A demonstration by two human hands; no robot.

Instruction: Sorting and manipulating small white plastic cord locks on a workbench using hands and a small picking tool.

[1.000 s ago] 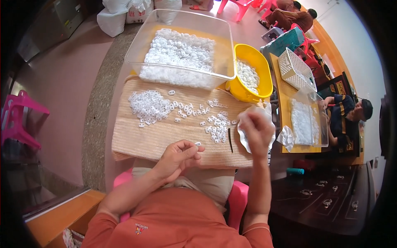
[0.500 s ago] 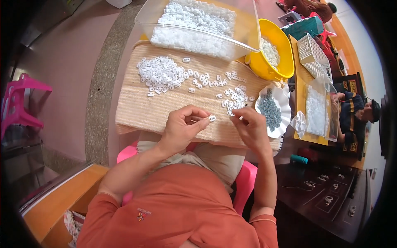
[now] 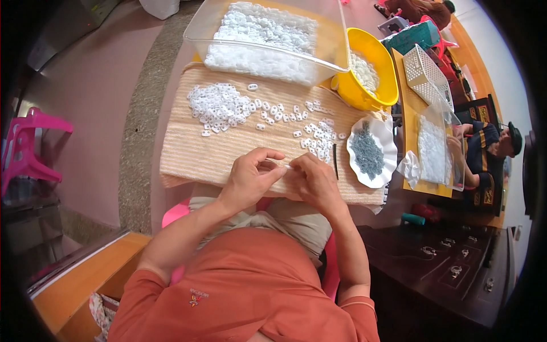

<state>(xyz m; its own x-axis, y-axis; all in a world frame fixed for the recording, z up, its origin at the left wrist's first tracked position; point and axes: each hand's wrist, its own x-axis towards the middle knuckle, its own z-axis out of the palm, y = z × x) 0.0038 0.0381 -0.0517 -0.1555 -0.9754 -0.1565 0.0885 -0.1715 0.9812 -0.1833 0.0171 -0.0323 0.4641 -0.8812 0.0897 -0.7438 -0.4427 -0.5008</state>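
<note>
Woven beige mat [image 3: 199,151] covers the worktop. At its near edge, left hand [image 3: 249,178] and right hand [image 3: 312,181] meet, fingertips pinched on a small white piece [image 3: 288,167]. Loose white pieces [image 3: 219,105] lie farther back; grey parts fill a white dish [image 3: 387,149] beside the mat.

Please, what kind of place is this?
Probably a small hand-assembly workshop. A clear bin and a yellow bowl hold many small white parts, more lie on the woven mat, and another person sits at a neighbouring table.
</note>
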